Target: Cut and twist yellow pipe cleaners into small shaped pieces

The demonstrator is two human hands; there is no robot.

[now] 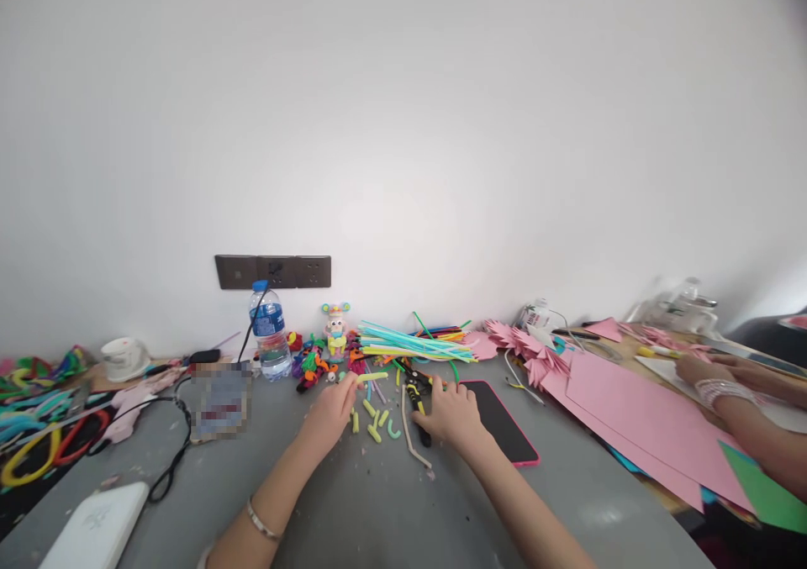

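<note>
My left hand (331, 413) pinches a short yellow pipe-cleaner piece (373, 376) by one end, just above the grey table (378, 510). My right hand (450, 413) rests closed over the yellow-and-black handles of a pair of pliers (416, 401) that lies on the table. Between the hands lie several cut yellow and green pipe-cleaner bits (377, 422) and a beige curved strand (413, 439). Behind them is a bundle of long coloured pipe cleaners (416, 342).
A black phone in a pink case (501, 422) lies right of my right hand. A water bottle (270, 332), a small toy figure (336, 327), coloured twisted shapes (312, 363) and a cable stand at the back. Pink paper sheets (636, 418) and another person's hands (719, 376) are at right. Coloured rings (44, 434) lie at left.
</note>
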